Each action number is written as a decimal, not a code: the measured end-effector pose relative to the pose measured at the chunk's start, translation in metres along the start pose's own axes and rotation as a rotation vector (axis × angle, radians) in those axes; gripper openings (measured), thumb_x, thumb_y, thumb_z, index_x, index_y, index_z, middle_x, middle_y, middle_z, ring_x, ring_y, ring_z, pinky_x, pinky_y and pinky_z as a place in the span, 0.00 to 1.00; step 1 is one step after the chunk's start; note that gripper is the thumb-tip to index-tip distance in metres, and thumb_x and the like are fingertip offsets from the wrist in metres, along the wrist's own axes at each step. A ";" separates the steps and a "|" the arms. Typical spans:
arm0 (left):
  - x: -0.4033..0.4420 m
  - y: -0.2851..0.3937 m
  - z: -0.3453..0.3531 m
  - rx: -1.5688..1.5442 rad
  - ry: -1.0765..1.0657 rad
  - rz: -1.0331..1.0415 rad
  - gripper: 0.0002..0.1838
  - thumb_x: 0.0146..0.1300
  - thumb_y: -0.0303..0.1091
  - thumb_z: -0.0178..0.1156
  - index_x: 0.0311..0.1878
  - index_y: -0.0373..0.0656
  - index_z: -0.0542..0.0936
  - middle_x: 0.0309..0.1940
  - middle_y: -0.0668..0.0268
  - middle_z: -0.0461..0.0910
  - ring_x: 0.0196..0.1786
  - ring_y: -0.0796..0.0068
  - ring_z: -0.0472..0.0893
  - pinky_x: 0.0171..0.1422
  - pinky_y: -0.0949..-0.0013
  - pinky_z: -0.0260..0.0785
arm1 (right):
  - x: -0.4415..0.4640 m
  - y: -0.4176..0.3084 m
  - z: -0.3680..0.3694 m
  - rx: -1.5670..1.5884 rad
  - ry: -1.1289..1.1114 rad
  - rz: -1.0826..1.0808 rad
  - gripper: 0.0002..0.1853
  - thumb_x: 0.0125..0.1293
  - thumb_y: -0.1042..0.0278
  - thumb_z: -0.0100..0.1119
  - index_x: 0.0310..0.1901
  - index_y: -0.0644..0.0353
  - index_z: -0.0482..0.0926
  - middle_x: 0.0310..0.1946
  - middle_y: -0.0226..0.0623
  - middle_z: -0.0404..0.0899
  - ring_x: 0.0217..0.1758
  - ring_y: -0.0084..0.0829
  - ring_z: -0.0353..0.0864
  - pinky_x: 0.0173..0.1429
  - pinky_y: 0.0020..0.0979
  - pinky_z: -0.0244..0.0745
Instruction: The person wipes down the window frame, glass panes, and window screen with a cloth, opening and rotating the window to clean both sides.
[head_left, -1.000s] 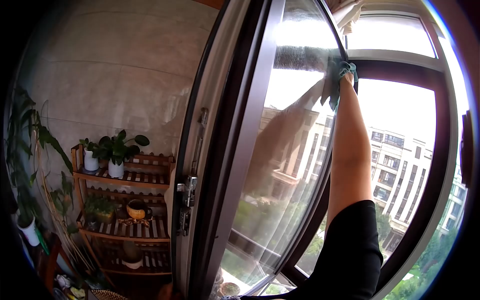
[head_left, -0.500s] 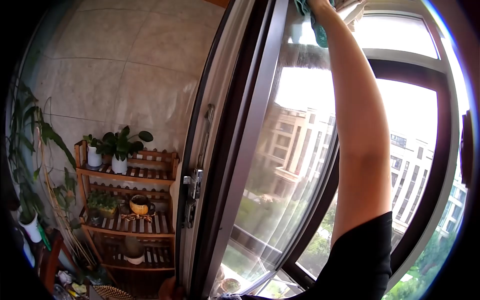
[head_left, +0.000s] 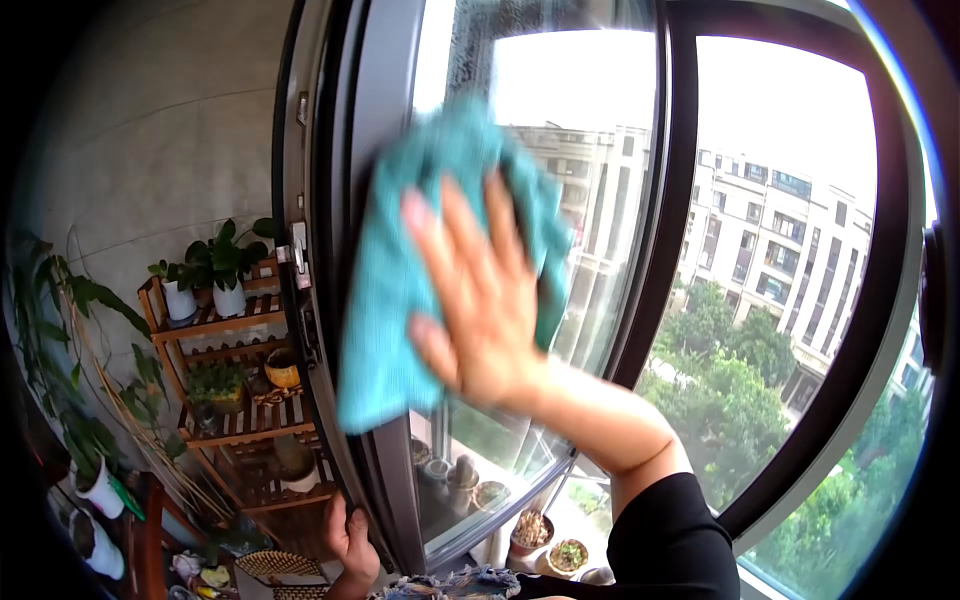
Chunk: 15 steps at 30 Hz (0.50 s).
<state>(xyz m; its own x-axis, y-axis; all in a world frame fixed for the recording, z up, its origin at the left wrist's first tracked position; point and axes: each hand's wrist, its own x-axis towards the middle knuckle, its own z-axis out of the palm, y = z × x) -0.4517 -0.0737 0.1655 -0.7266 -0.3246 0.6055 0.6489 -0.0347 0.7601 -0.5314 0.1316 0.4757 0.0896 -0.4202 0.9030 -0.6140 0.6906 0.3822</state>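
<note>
A teal cloth (head_left: 390, 300), blurred by motion, lies against the glass pane (head_left: 600, 200) and dark frame of a window sash. My right hand (head_left: 480, 300) presses on the cloth with its fingers spread across it, holding it to the sash. Low at the sash's inner edge is my left hand (head_left: 350, 545), its fingers bent up against the dark window frame (head_left: 385, 500). It looks closed on that edge, though the contact is partly hidden. Metal lock fittings (head_left: 300, 250) sit on the edge of the sash above my left hand.
A wooden plant shelf (head_left: 235, 325) with potted plants stands at the left against a tiled wall. Trailing plants (head_left: 95, 440) hang farther left. Potted succulents (head_left: 530, 530) sit outside below the pane. Another dark-framed window (head_left: 690, 200) is to the right, with buildings and trees beyond.
My right hand has come down from the top of the pane with the cloth, to the middle left of the sash. My view has shifted, and my left hand shows more.
</note>
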 end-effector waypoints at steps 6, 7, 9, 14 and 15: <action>0.007 -0.004 0.000 -0.049 -0.059 0.044 0.23 0.79 0.30 0.49 0.72 0.29 0.70 0.67 0.57 0.77 0.66 0.68 0.75 0.73 0.63 0.64 | -0.211 -0.102 0.038 0.196 -0.080 0.103 0.32 0.60 0.43 0.59 0.68 0.34 0.80 0.53 0.33 0.76 0.70 0.59 0.71 0.77 0.68 0.50; 0.006 -0.003 0.002 -0.078 -0.057 0.042 0.24 0.80 0.31 0.50 0.73 0.29 0.69 0.68 0.57 0.76 0.67 0.68 0.75 0.73 0.63 0.64 | -0.206 -0.099 0.033 0.191 -0.068 0.085 0.31 0.60 0.44 0.58 0.67 0.32 0.81 0.52 0.32 0.76 0.70 0.58 0.72 0.77 0.67 0.52; 0.003 -0.007 0.000 -0.049 -0.060 0.065 0.24 0.80 0.30 0.50 0.74 0.29 0.68 0.69 0.57 0.75 0.67 0.68 0.74 0.73 0.63 0.63 | -0.181 -0.086 0.028 0.189 -0.041 0.055 0.31 0.59 0.42 0.59 0.67 0.29 0.80 0.53 0.30 0.76 0.70 0.55 0.72 0.76 0.66 0.53; -0.002 -0.010 0.003 -0.122 -0.058 0.053 0.25 0.81 0.31 0.50 0.76 0.30 0.65 0.71 0.57 0.74 0.68 0.68 0.74 0.75 0.64 0.62 | 0.007 0.000 0.000 0.101 0.096 0.013 0.37 0.67 0.46 0.59 0.78 0.38 0.66 0.78 0.46 0.63 0.82 0.63 0.55 0.82 0.64 0.45; -0.002 -0.009 0.005 -0.164 -0.043 0.026 0.26 0.81 0.31 0.50 0.77 0.31 0.65 0.71 0.57 0.74 0.68 0.68 0.74 0.74 0.64 0.62 | 0.046 0.017 -0.004 0.065 0.156 -0.013 0.37 0.69 0.47 0.58 0.79 0.39 0.64 0.79 0.46 0.62 0.82 0.62 0.55 0.82 0.63 0.46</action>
<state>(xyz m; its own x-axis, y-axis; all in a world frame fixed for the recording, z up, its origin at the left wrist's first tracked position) -0.4576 -0.0678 0.1589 -0.7159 -0.2863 0.6368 0.6932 -0.1815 0.6976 -0.5346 0.1260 0.5245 0.2156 -0.3288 0.9195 -0.6610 0.6440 0.3852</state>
